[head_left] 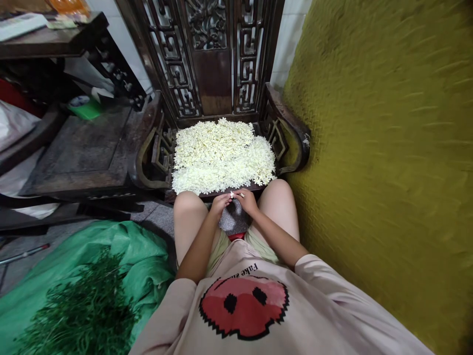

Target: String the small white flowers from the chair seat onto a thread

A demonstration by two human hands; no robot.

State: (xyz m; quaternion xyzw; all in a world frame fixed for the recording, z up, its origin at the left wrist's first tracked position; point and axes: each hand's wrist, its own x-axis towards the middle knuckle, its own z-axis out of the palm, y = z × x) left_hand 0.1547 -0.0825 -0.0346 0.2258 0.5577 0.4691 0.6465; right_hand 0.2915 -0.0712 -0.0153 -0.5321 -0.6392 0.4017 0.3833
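Note:
Over the gap between my knees, my two hands meet close to the seat's front edge. My left hand [220, 204] is closed, its fingertips pinching a small white flower [232, 195]. My right hand [247, 201] is closed too, with its fingertips on the same flower. A small pale piece shows along the right fingers; what it is I cannot make out. Just beyond the hands, a thick spread of loose white flowers [218, 153] covers most of the seat of a dark carved wooden chair [217, 81]. The flowers toward the back look more yellowish.
Left of the chair stands a dark wooden side table [84, 143] with a green container [86, 107]. A green sack [144, 256] with leafy stems [84, 305] lies at lower left. A yellow-green textured surface [380, 162] rises close on the right.

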